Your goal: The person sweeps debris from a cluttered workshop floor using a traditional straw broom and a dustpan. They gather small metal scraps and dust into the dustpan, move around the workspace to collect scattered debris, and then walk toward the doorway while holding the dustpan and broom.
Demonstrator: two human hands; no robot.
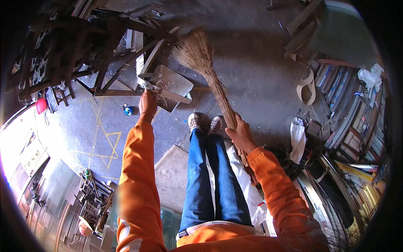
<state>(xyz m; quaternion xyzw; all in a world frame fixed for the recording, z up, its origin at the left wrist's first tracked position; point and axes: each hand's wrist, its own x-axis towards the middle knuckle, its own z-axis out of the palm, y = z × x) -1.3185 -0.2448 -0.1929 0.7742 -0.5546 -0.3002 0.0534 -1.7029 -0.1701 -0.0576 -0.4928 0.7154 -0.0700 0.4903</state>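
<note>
My right hand point(242, 135) is wrapped round the bound stalk handle of a straw broom point(218, 90). The broom slants up and away to the left, and its splayed bristles rest near the floor beyond my feet. My left hand point(148, 103) is closed on the handle of a metal dustpan point(175, 80), at a part that looks wrapped in something pale. The dustpan's flat tray lies just beyond that hand, left of the broom, and a strip crosses over it. Bristles and tray are apart.
Dark metal frames point(113, 46) crowd the far left. A small blue crumpled item point(128, 110) lies near yellow floor lines point(111, 145). Stacked long profiles point(348, 105) line the right, beside a beige strap loop point(307, 89) and a white bag point(297, 140).
</note>
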